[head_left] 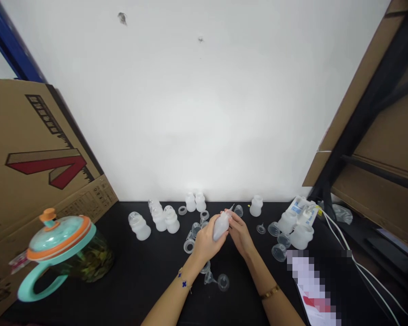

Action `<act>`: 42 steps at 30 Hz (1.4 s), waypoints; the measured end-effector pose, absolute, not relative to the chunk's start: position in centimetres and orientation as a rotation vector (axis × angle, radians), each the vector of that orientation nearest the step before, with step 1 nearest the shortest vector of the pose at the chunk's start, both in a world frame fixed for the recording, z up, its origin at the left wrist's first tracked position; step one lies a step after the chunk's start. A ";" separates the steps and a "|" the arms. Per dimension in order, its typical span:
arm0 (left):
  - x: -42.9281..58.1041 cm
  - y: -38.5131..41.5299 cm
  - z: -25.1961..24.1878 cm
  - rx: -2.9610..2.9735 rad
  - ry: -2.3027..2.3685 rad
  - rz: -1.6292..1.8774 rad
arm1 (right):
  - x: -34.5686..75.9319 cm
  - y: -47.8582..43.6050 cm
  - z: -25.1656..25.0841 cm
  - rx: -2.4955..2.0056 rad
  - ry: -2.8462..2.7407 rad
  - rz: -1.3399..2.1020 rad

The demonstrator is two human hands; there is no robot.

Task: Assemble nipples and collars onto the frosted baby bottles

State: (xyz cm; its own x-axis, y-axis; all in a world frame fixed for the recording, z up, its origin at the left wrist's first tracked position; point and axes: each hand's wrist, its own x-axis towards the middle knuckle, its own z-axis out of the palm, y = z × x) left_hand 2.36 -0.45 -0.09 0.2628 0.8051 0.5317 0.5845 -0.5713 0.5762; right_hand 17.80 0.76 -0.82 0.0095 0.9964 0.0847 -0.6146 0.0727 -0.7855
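Over the middle of the black table, my left hand (207, 242) wraps round a translucent white bottle (221, 226), which is tilted. At the bottle's top end, the fingers of my right hand (238, 231) close on a clear part with a thin pointed tip (230, 209). Clear caps and white rings (189, 246) lie just left of my hands, partly hidden by the left one. Below them is a clear round piece (223, 282). Several capped bottles (140, 226) stand to the left, and two bottles (195, 202) stand near the wall.
A teal and orange lidded pitcher (59, 240) stands at the left before a cardboard box (30, 158). To the right are an open bottle (256, 206), clear domes (279, 252), more bottles (301, 237), a power strip (308, 215) with white cables (355, 260), and a partly blurred screen (314, 290).
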 end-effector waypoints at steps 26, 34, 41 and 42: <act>2.4 -0.3 -0.5 2.325 1.331 1.194 | 17.8 1.0 -1.3 -0.663 -0.734 1.383; 2.4 -0.4 -0.3 2.269 1.319 1.188 | 17.7 1.0 -1.1 -0.664 -0.741 1.384; 2.4 -0.4 0.1 2.182 1.277 1.186 | 17.9 0.7 -0.8 -0.638 -0.766 1.440; 2.4 -0.4 0.1 2.173 1.270 1.190 | 17.9 0.6 -0.7 -0.639 -0.770 1.445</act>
State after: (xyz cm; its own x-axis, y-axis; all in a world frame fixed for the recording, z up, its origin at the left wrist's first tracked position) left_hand 2.41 -0.41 0.11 0.2432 0.8392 0.4864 0.5398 -0.5337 0.6509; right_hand 17.88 0.64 -0.68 -0.0289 0.9967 0.0762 -0.6189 0.0420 -0.7843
